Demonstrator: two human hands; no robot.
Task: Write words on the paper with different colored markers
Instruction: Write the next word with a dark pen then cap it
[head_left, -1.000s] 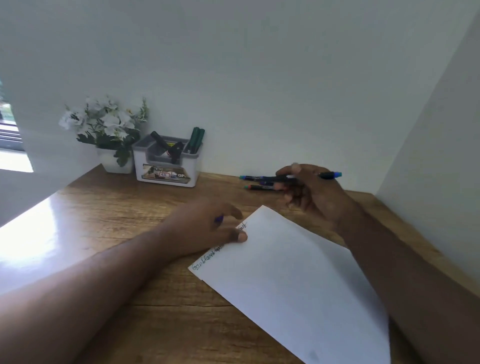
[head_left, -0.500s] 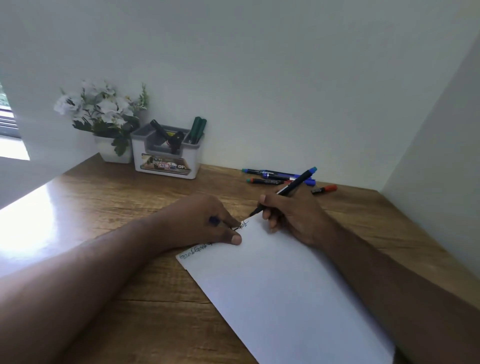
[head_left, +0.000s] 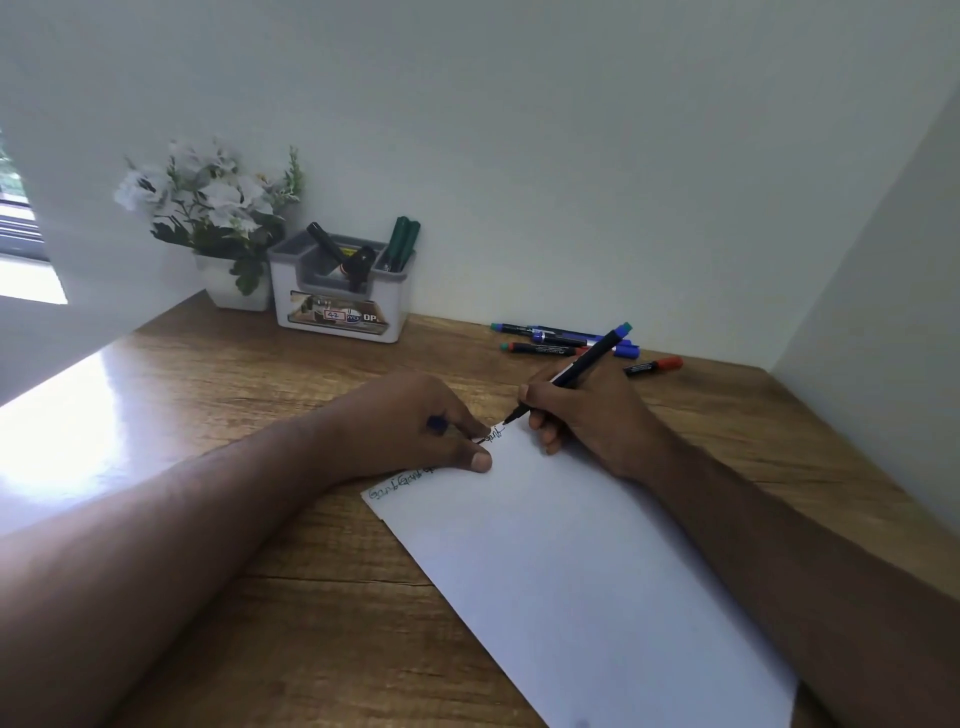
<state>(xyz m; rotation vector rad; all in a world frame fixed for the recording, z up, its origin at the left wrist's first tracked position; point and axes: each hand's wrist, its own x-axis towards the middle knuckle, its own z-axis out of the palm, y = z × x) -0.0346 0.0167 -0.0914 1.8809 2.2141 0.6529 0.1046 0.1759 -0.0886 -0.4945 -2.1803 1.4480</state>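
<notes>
One short line of words runs along the paper (head_left: 571, 561) top edge; most is blank. My right hand (head_left: 582, 415) grip pinches a marker (head_left: 576, 369), my left hand (head_left: 410, 426) holds a cap, pressing the sheet.

Paper (head_left: 571, 561) lies on the desk (head_left: 291, 597); organizer (head_left: 340, 296) behind-left, loose markers (head_left: 561, 343) behind-right.

One paper (head_left: 571, 561), roughly five markers (head_left: 550, 349), two hands (head_left: 415, 426).

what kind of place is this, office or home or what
Probably a home or study desk in a wall corner: a wooden desk, a white organizer holding pens, a pot of white flowers, and loose markers.
</notes>
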